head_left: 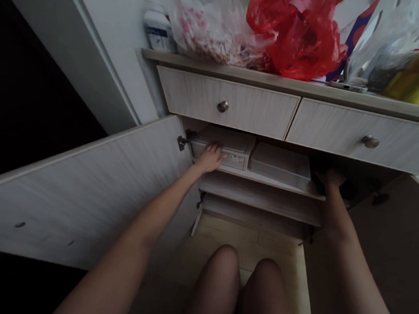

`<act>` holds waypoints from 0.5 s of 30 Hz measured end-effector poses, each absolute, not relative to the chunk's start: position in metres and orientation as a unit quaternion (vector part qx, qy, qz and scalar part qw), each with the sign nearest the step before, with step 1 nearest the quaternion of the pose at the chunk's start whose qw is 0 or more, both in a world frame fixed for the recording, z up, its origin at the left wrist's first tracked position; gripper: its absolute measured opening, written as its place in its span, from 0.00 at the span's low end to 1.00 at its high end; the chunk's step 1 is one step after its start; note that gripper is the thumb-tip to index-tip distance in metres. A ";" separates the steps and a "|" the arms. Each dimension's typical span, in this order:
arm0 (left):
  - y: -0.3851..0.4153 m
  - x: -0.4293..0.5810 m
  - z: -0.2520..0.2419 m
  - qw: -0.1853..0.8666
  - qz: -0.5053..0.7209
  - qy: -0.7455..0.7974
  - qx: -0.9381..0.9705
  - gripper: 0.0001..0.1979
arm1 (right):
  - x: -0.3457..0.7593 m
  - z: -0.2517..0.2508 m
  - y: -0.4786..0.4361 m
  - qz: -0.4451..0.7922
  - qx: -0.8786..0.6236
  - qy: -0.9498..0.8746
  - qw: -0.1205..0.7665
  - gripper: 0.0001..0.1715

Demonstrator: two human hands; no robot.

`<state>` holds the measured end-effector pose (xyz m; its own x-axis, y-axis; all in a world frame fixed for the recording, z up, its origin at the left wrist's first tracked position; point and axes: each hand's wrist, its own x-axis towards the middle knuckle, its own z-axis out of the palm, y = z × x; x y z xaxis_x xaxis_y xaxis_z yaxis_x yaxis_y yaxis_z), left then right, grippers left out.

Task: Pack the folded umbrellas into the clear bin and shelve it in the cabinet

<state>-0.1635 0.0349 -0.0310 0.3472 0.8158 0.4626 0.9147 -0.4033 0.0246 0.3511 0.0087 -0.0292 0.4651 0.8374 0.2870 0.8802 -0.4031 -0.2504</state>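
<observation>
Arms (130, 247) out; box (232, 140) lengthwise along shelf (262, 178), label (235, 158) outward

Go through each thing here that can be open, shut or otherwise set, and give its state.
left cabinet door: open
right cabinet door: open
left drawer: shut
right drawer: shut
left box: top looks covered
right box: top looks covered
red bag: crumpled
left hand: open, on the left box
right hand: inside the cabinet, grip too dark to tell

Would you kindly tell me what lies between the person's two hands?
Part of the labelled box and a second box lie between them, as the head view shows.
</observation>
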 end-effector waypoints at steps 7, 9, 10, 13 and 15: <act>0.035 -0.161 -0.030 0.121 -0.203 -0.534 -0.812 0.29 | 0.276 -0.039 -0.034 -0.122 -0.588 -0.751 0.275 0.25; 0.035 -0.160 -0.029 0.115 -0.199 -0.543 -0.808 0.29 | 0.266 -0.045 -0.043 -0.116 -0.546 -0.798 0.228 0.24; 0.035 -0.159 -0.028 0.113 -0.197 -0.546 -0.806 0.29 | 0.265 -0.047 -0.045 -0.113 -0.538 -0.808 0.212 0.26; 0.036 -0.158 -0.026 0.117 -0.186 -0.549 -0.806 0.28 | 0.274 -0.046 -0.042 -0.087 -0.539 -0.814 0.200 0.32; 0.037 -0.158 -0.025 0.124 -0.176 -0.550 -0.807 0.29 | 0.281 -0.043 -0.036 -0.071 -0.544 -0.813 0.195 0.33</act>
